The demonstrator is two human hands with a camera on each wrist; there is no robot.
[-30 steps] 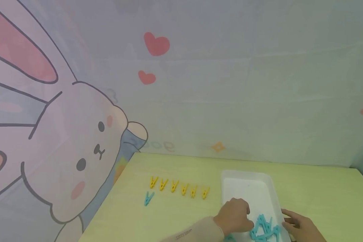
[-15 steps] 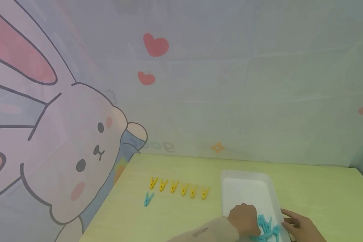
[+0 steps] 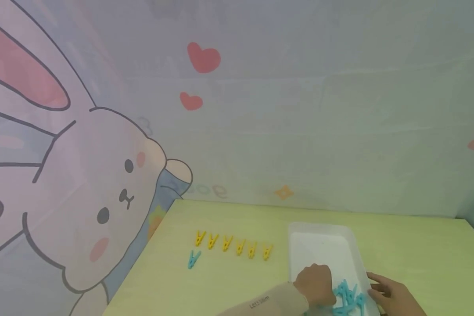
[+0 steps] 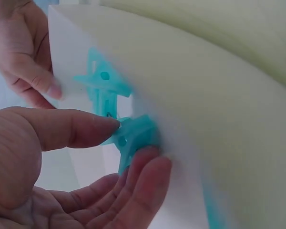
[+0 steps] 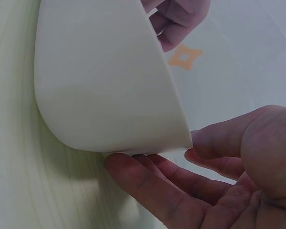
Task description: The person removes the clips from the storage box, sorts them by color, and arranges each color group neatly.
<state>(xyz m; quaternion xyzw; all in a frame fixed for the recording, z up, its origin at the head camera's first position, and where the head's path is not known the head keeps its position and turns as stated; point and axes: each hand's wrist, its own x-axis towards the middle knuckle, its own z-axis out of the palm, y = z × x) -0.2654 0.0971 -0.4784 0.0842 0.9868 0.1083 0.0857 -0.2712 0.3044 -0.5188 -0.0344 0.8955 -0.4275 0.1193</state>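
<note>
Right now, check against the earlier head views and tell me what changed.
The left hand has moved a little rightward in the white tray, toward the teal clothespins, which seem slightly shifted. It now pinches one teal clothespin; the earlier views hide when it took hold. Unchanged: the right hand at the tray's side, the six yellow clothespins and the lone teal clothespin.

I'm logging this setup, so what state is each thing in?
Left hand: pinching a teal clothespin
Right hand: touching the white tray's outer side
White tray: on the table, partly filled
Teal clothespins in the tray: jumbled at its near end
Lone teal clothespin: lying on the table
Six yellow clothespins: lying apart in one row
</note>
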